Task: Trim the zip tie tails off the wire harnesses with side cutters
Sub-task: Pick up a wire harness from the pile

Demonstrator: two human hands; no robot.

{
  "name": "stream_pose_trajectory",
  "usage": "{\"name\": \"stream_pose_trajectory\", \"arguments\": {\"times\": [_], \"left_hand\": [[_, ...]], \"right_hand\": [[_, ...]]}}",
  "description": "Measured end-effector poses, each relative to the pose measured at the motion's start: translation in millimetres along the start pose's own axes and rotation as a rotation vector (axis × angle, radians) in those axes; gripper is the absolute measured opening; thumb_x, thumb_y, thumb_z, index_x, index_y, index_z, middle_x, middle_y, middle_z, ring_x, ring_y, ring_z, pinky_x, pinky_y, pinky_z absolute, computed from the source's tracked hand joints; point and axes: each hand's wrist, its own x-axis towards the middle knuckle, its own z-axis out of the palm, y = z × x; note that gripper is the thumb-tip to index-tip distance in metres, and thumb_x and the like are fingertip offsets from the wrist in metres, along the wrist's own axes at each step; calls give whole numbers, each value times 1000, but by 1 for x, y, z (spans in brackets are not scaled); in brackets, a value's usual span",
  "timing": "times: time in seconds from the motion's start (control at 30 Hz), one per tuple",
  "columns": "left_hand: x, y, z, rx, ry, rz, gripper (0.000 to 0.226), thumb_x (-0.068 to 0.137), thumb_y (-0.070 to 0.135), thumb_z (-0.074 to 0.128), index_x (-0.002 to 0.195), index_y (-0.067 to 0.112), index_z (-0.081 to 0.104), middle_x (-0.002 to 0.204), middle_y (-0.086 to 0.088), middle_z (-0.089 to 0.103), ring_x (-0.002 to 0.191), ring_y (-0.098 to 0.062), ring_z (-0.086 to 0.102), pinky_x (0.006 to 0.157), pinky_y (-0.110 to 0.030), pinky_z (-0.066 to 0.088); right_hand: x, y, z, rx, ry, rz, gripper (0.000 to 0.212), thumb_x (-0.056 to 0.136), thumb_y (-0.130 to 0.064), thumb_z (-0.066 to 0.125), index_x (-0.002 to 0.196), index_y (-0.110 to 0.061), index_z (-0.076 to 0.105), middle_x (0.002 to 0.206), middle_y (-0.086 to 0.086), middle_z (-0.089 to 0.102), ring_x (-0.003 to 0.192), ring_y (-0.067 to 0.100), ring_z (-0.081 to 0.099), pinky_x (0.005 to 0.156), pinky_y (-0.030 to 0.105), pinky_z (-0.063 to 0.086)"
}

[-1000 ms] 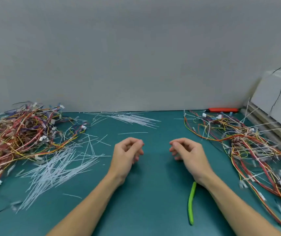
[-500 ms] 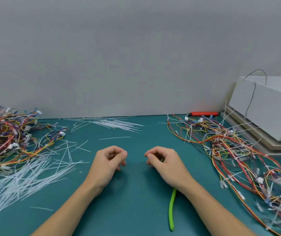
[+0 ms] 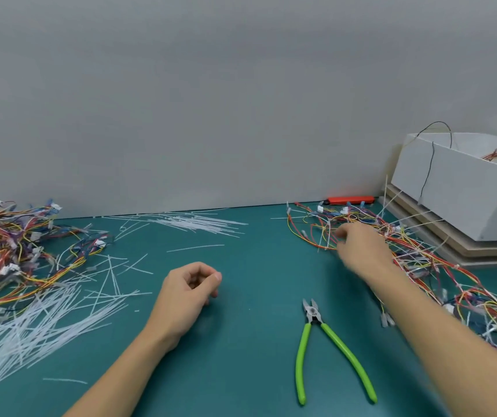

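Two hands, neither w/ a firm hold on anything I can confirm. Right hand (image 3: 361,251) is blurred, out at approx 1 o'clock over the near edge of the untrimmed harness pile (image 3: 421,260); fingers look bent toward the wires, but whether they've pinched a harness yet I can't tell. Left hand (image 3: 188,291) rests on the green mat (image 3: 256,341) at centre, fingers loosely curled, nothing in them.

Change vs half a sec ago: right hand was parked beside the left at centre, lying over the cutter head so only one green handle showed. Now it's gone out to the pile and the side cutters (image 3: 328,344) are fully uncovered, untouched. Left hand hasn't shifted its pose. My read: this is the fetch-a-harness step, cutting hasn't begun for this piece; next the tool needs picking up, prob. by the right hand once the left takes the harness.

Cutters lie flat on the mat at approx 5 o'clock from the left hand, just inside the right forearm. Long axis runs near–far: nose points to 12 o'clock, twd the wall, handles splayed back twd the person, jaws slightly parted.

Outward: loose cut tails (image 3: 39,326) heaped at 8–9 o'clock, more at 12 by the wall. Second harness pile (image 3: 9,254) at 9–10 o'clock. White box (image 3: 463,188) w/ wires at 2 o'clock; a red tool (image 3: 351,200) against the wall beyond the right pile.
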Motion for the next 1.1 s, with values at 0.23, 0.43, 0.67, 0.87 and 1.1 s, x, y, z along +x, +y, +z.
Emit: {"name": "stream_pose_trajectory", "arguments": {"times": [0.23,0.43,0.67,0.87,1.1], "left_hand": [[0,0,-1,-7,-3,-10,17,95,23,71,79,25,72,71,-8,71,57,-9,54,55,-15,44],[0,1,0,-3,-5,-15,18,96,23,70,78,27,72,69,-5,70,56,-7,55,54,-15,44],[0,-1,-1,16,-4,-7,16,96,26,70,80,28,72,71,-6,71,57,-8,56,56,-15,45],[1,-3,0,25,2,-9,16,96,28,70,80,29,72,70,-3,71,57,-8,55,56,-16,45],[2,-5,0,46,0,-4,15,96,29,69,81,28,72,70,-2,71,57,-8,55,57,-20,46]], "right_hand": [[16,-2,-7,-625,-57,-151,25,90,1,61,113,-9,64,119,12,59,115,38,60,76,44,48],[29,-9,-38,-567,61,-145,23,96,-12,61,117,-13,71,118,15,70,117,38,60,90,44,50],[59,-27,-137,148,394,-174,22,105,-31,52,116,-19,68,108,17,74,103,40,66,89,45,51],[72,-42,-202,57,512,-270,26,104,-34,50,118,-20,68,104,14,75,105,37,66,92,43,50],[60,-91,-248,-284,685,-501,33,100,-26,44,105,-7,70,92,24,67,85,45,61,71,44,49]]}}
